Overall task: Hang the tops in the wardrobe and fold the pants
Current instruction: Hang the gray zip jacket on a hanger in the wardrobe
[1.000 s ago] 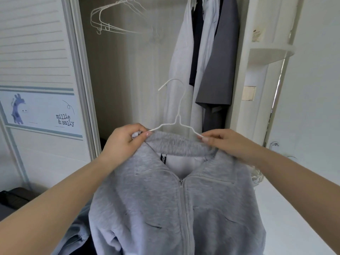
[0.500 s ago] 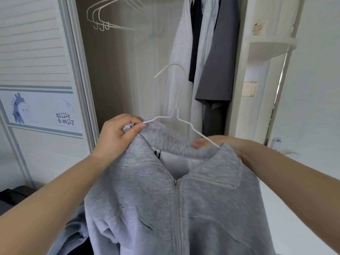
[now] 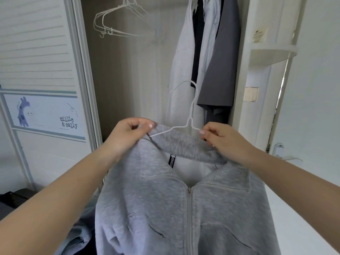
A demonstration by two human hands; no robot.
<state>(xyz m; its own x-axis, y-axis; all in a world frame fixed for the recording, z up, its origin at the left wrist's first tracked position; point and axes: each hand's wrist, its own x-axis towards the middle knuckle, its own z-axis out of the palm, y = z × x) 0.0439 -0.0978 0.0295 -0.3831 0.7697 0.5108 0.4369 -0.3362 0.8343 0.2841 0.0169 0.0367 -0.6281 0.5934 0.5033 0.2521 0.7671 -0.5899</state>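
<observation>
Head view: a grey zip-up top (image 3: 184, 208) is held up in front of the open wardrobe (image 3: 128, 80), with a white wire hanger (image 3: 190, 122) being worked into its collar. The collar's left end is pinched by the left hand (image 3: 127, 137), and the hanger's right arm is pinched by the right hand (image 3: 223, 142). The top is judged not yet hung, since the hook is free in the air. Several garments (image 3: 207, 57) are already hung at the right, and spare hangers (image 3: 119, 24) are seen at the upper left. No pants can be made out for certain. "millie & sally" is read on the door panel (image 3: 46, 115); the black neck label (image 3: 172, 161) is too small to be read.
</observation>
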